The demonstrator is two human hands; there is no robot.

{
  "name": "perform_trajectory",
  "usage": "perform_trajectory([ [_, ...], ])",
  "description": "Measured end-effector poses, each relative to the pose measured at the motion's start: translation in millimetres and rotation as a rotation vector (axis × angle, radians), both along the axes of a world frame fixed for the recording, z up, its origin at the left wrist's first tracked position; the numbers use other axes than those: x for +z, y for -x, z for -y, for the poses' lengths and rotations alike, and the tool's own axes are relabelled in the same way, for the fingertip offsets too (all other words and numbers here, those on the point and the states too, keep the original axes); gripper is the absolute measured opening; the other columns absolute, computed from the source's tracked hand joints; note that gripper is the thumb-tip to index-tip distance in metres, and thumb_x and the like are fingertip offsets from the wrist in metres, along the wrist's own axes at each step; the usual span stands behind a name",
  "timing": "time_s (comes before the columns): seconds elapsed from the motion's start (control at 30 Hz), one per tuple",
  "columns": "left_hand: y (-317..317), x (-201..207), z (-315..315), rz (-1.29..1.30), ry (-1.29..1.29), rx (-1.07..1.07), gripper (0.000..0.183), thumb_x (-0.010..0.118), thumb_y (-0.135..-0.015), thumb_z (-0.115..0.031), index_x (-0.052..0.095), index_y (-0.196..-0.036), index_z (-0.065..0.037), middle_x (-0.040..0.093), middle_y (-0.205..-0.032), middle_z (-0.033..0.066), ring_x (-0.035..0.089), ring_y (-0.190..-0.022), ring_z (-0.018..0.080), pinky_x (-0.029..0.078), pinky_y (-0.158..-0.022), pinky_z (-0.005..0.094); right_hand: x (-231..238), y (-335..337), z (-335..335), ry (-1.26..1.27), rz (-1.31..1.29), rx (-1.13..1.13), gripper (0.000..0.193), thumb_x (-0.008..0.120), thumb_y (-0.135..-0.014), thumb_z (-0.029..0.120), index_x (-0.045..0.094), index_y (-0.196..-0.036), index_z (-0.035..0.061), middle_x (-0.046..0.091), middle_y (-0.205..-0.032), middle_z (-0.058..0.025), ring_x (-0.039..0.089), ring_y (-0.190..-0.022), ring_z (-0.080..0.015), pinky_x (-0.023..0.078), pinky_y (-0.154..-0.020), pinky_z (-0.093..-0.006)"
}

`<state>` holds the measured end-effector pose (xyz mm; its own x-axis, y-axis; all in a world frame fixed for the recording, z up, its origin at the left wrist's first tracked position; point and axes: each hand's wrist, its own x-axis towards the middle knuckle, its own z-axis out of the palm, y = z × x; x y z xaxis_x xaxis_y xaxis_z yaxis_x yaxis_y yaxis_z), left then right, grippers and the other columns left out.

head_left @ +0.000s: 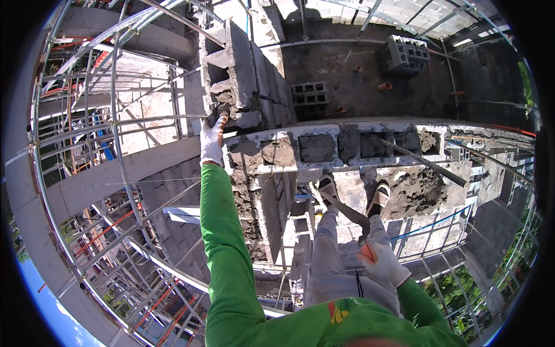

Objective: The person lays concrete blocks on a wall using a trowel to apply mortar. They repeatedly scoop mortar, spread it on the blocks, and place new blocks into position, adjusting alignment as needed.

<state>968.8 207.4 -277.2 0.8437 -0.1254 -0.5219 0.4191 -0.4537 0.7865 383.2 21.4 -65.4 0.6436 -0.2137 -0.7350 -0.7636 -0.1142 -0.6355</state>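
Grasping a trowel (350,216): your right hand (386,267), white-gloved, at 4 o'clock in view, is clenched round its handle end. Blade is dark, mortar-smeared, points off toward 10 o'clock from the hand, above your shoes (378,198). Your left hand (211,142), also white-gloved, is at 10 o'clock, arm stretched out, fingers bent against rough mortar (223,103) at the near end of the block wall (245,61). Can't tell if those fingers grasp anything or only rest there.

Block wall runs from your left hand toward 12 o'clock, hollow cells along its left side. Row of hollow blocks (317,148) starts just beside your left hand, runs to 2 o'clock, some cells mortar-filled. Steel bar (430,163) slants over the row at 3 o'clock. Mortar heap (417,189) also at 3 o'clock, on a pale board (457,194), right of your shoes. Loose grey block (407,56) at 1 o'clock, down on the dark floor (347,69) beyond the row. Scaffold poles (117,139) fill 9 o'clock.
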Motion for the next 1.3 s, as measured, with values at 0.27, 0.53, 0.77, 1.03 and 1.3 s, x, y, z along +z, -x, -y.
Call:
perform_trajectory([
  [0.27, 113.9, 95.1, 6.2, 0.636, 0.207, 0.300, 0.041, 0.066, -0.103, -0.013, 0.058, -0.139, 0.003, 0.070, -0.123, 0.0112, 0.063, -0.098, 0.0153, 0.052, -0.086, 0.0284, 40.1, -44.4, 16.4, 0.056, 0.227, -0.102, 0.028, 0.075, -0.091, 0.009, 0.056, -0.107, -0.0042, 0.063, -0.075, -0.0146, 0.065, -0.068, -0.0349, 0.050, -0.061, -0.0410],
  [0.53, 337.5, 106.0, -20.7, -0.107, 0.146, 0.344, 0.029, 0.060, -0.098, -0.004, 0.068, -0.125, -0.001, 0.069, -0.109, 0.0047, 0.061, -0.088, 0.0095, 0.051, -0.076, 0.0250, -30.0, -316.0, 130.8, 0.792, 0.214, 0.146, 0.028, 0.062, -0.091, 0.017, 0.072, -0.116, 0.0094, 0.075, -0.101, -0.0192, 0.073, -0.099, -0.0394, 0.057, -0.086, -0.0515],
  [0.77, 459.7, 87.9, -100.0, -0.177, -0.118, 0.068, 0.026, 0.062, -0.094, -0.002, 0.070, -0.119, 0.001, 0.069, -0.115, 0.0123, 0.068, -0.103, 0.0206, 0.054, -0.091, 0.0334, -132.0, -432.3, 173.0, 0.504, -0.028, 0.680, 0.031, 0.060, -0.097, 0.024, 0.074, -0.088, -0.0035, 0.074, -0.089, -0.0198, 0.075, -0.082, -0.0348, 0.061, -0.068, -0.0449],
  [1.03, 545.3, 73.2, -194.5, -0.275, -0.370, 0.006, 0.025, 0.062, -0.100, -0.009, 0.066, -0.123, 0.000, 0.071, -0.102, 0.0048, 0.064, -0.087, 0.0123, 0.052, -0.079, 0.0283, -203.6, -404.7, 140.6, -1.020, -0.291, -0.635, 0.025, 0.048, -0.104, 0.026, 0.056, -0.102, 0.0028, 0.065, -0.085, -0.0052, 0.061, -0.062, -0.0126, 0.049, -0.051, -0.0302],
  [1.3, 518.8, 106.2, -181.2, -0.569, -0.200, 0.458, 0.021, 0.061, -0.102, -0.009, 0.066, -0.122, -0.008, 0.059, -0.081, -0.0033, 0.042, -0.052, 0.0024, 0.032, -0.043, 0.0206, -239.4, -406.6, 123.8, -1.132, -0.340, -0.597, 0.023, 0.050, -0.101, 0.016, 0.055, -0.111, -0.0032, 0.064, -0.095, -0.0082, 0.060, -0.059, -0.0100, 0.051, -0.052, -0.0255],
])
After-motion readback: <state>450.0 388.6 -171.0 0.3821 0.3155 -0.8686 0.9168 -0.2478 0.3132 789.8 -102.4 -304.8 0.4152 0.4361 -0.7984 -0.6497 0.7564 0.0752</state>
